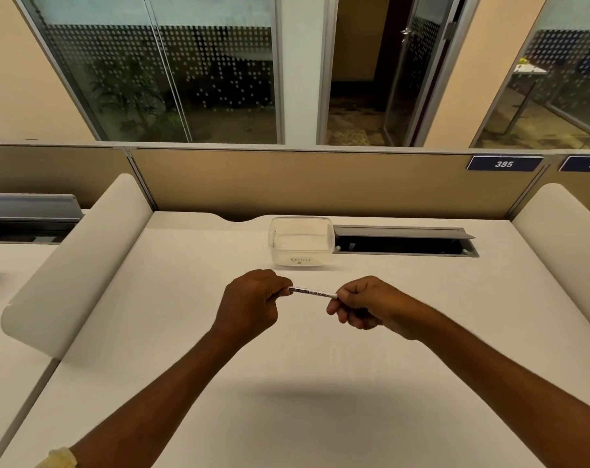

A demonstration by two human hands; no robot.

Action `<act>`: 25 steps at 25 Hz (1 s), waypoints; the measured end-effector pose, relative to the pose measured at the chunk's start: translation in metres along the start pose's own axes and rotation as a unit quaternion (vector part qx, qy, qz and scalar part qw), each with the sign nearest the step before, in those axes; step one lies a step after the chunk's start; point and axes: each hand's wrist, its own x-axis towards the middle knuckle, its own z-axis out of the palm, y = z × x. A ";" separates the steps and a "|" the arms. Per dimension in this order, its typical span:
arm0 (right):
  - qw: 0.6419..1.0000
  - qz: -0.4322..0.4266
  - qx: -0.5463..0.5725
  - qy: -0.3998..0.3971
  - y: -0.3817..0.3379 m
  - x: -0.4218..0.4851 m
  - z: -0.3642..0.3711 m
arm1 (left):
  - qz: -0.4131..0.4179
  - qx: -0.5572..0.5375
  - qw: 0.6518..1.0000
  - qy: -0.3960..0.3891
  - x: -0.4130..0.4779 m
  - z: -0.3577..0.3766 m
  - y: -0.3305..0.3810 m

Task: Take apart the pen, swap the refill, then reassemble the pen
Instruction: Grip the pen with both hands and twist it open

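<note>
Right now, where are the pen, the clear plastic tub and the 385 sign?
pen [312, 292], head view, printed middle of its barrel.
clear plastic tub [300, 256], head view, front wall.
385 sign [504, 163], head view, its digits.

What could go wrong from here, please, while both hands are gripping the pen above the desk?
The pen is pinched only at its ends by the left hand and right hand; a sudden release might fling parts. Small pieces could roll into the open cable slot.
</note>
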 end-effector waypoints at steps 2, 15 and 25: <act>0.998 0.006 -0.043 0.044 -0.002 0.000 0.005 | -0.006 0.009 1.000 -0.001 0.001 0.000 0.002; 0.768 -0.329 -0.502 0.225 0.021 -0.005 0.018 | -0.217 -0.163 0.936 -0.223 0.009 -0.003 -0.009; 0.992 0.023 -0.090 0.079 0.004 -0.002 0.011 | -0.081 0.000 0.995 -0.063 -0.007 0.002 0.010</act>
